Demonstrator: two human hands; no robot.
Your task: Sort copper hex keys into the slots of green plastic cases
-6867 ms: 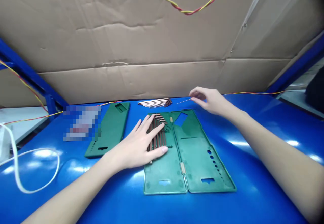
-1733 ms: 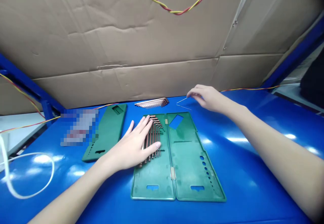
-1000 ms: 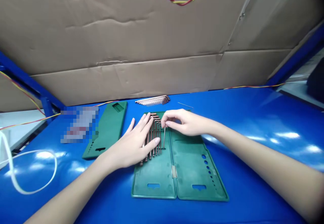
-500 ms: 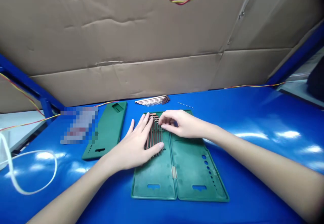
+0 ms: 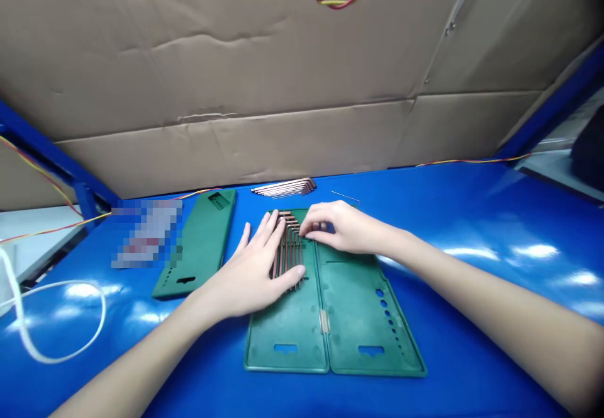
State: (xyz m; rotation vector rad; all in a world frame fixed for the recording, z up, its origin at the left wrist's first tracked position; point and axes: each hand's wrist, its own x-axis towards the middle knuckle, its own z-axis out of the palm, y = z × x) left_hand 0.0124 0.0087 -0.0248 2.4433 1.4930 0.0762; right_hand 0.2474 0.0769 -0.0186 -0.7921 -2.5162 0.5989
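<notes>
A green plastic case lies unfolded on the blue table, its two halves joined by a hinge. Several hex keys sit side by side in its left half. My left hand rests over them with fingers stretched and spread, the thumb lying across the long arms. At the bent ends of the keys, my right hand has thumb and forefinger pinched together. Whatever is between those fingertips is too small or hidden to make out.
Behind the case lies a fanned row of hex keys, with one thin key to its right. A closed green case is on the left, near a blurred-out packet. A white cable loops at far left. Cardboard backs the table.
My right hand has shifted slightly right and up from the keys' bent ends, showing more of them. My left hand stays in place.
</notes>
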